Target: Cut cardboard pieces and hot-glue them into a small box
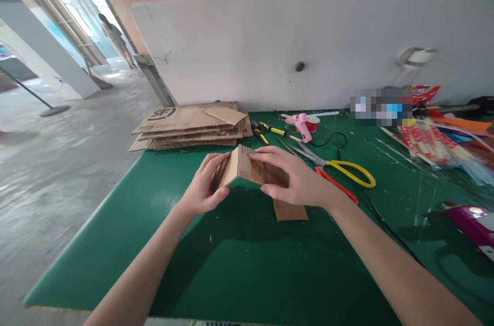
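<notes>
Between my two hands is a folded piece of cardboard (pixel 243 165), bent along a ridge into a roof-like peak above the green table. My left hand (pixel 206 182) grips its left slope, thumb below and fingers on the outer face. Over the right slope my right hand (pixel 287 177) is closed, with the thumb at the lower edge and fingers on top. A flat cardboard strip (pixel 291 211) lies on the table just beneath my right hand, partly covered by it. Scissors with yellow handles (pixel 349 169) rest right of that hand.
Stacked flattened cardboard (pixel 189 123) sits at the back left of the green table (pixel 116 233). A pink glue gun (pixel 301 125), pliers (pixel 260 131) and red handles (pixel 337 185) lie behind and right. Packets (pixel 428 143) crowd the right side. A person (pixel 116 38) stands far off.
</notes>
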